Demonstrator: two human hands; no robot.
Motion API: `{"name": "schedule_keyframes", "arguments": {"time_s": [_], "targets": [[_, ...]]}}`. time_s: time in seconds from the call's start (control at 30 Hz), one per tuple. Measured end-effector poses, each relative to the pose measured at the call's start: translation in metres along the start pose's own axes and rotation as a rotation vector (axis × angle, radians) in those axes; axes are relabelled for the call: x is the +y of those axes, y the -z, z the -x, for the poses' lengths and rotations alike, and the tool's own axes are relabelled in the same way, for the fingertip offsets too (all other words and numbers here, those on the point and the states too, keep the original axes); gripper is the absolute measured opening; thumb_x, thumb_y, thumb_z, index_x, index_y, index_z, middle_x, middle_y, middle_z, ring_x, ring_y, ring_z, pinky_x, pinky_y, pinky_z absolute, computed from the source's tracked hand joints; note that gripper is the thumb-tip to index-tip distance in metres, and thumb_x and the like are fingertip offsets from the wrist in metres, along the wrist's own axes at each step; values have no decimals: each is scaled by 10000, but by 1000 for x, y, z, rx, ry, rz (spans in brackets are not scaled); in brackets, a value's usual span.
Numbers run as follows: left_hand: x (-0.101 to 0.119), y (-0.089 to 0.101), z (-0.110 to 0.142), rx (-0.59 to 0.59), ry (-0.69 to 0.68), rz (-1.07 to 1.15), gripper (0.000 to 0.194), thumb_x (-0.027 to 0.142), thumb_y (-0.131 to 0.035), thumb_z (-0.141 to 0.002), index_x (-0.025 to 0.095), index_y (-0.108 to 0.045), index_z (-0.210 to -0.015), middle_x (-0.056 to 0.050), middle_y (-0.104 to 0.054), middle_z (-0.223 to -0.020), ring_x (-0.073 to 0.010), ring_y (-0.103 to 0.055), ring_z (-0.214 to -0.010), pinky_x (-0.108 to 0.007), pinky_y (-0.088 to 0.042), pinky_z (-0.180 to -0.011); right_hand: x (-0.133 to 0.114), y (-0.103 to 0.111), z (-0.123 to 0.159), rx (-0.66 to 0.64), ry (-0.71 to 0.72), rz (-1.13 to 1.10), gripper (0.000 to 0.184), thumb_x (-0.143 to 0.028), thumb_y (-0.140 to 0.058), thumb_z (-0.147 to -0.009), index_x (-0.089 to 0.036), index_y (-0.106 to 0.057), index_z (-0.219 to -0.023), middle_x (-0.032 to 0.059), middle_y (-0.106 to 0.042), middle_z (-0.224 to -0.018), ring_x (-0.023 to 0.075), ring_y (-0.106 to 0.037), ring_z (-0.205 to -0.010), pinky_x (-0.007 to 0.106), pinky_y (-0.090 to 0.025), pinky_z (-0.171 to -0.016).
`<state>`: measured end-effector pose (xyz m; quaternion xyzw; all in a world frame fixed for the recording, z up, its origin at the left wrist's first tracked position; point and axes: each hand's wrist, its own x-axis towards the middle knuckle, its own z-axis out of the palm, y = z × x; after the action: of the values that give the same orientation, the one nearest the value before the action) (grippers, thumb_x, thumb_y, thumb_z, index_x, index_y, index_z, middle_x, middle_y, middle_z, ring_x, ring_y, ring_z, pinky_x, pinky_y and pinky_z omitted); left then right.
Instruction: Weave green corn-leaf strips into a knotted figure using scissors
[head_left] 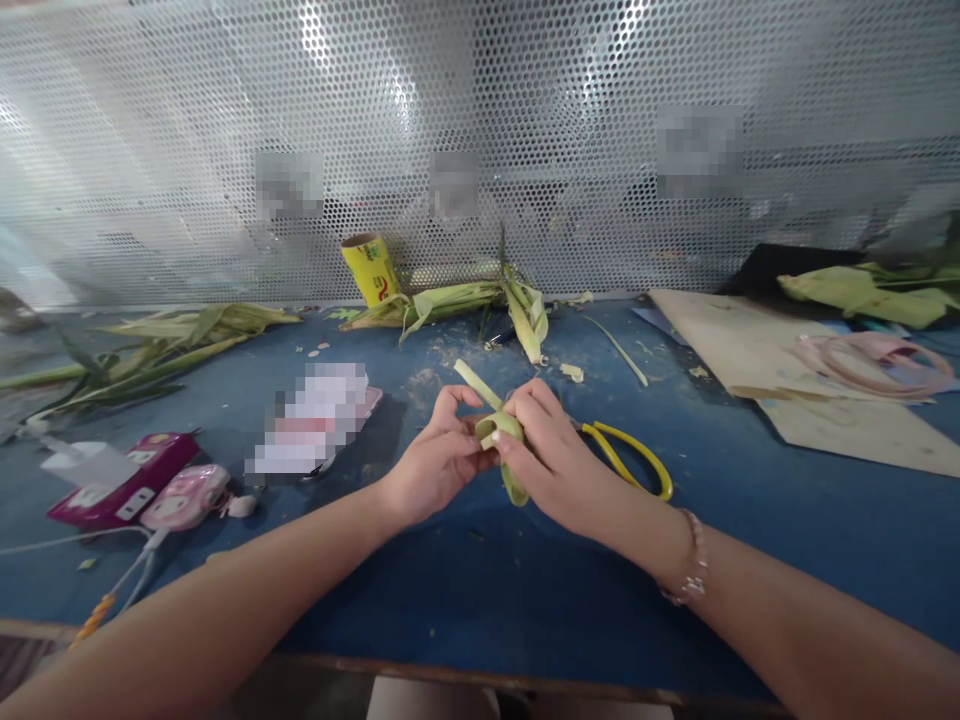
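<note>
Both hands meet over the blue table [465, 590] around a folded pale-green corn husk [513, 480]. My left hand [431, 460] pinches its left side with thumb and fingers. From the right, my right hand [559, 455] grips the husk, its thumb pressed against the curled opening. One narrow strip of husk sticks up and left between the hands, and a rounded loop hangs below them. Yellow-handled scissors [630, 455] lie just right of my right hand, their blades mostly hidden behind it. Fingers cover part of the husk.
Corn husks [450, 300] and a yellow tube [369, 270] stand along the perforated metal screen [480, 100]. A phone [315, 420], magenta power strip [124, 485] and pink case [186, 495] lie left. Cardboard [720, 340] with a pink headband-like ring [874, 362] lies right.
</note>
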<state>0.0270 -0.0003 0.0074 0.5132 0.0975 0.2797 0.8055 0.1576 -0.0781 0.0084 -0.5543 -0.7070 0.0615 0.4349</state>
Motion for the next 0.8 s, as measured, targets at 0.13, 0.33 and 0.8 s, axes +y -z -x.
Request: {"name": "schedule_keyframes", "arguments": {"time_s": [0.13,0.33,0.8], "targets": [[-4,-3,1,-26,-65,29,247,183,-559,-680,220,-340,-787,41,-546,-728,-111,-549,-687,-273,-428,-664,1,-1,-1,46,-17,-72,152,-185,-333,-876,-219,-322,-728,31,-369,-837,169,-418,-812,372,-405,-777],[-14,0,4,124,-191,-361,254,356,-577,-779,190,-403,-695,51,-408,-604,-71,-388,-547,-213,-336,-524,-1,-2,-1,31,50,-44,161,-181,-320,-896,-224,-337,-742,27,-373,-803,179,-408,-801,376,-401,-759],[-20,0,4,112,-276,-324,285,413,-500,-812,195,-400,-658,52,-325,-572,-83,-286,-504,-231,-273,-482,-3,-18,-4,220,-83,-173,188,-289,-331,-904,-210,-361,-1072,67,-427,-949,181,-465,-875,363,-413,-755]]}}
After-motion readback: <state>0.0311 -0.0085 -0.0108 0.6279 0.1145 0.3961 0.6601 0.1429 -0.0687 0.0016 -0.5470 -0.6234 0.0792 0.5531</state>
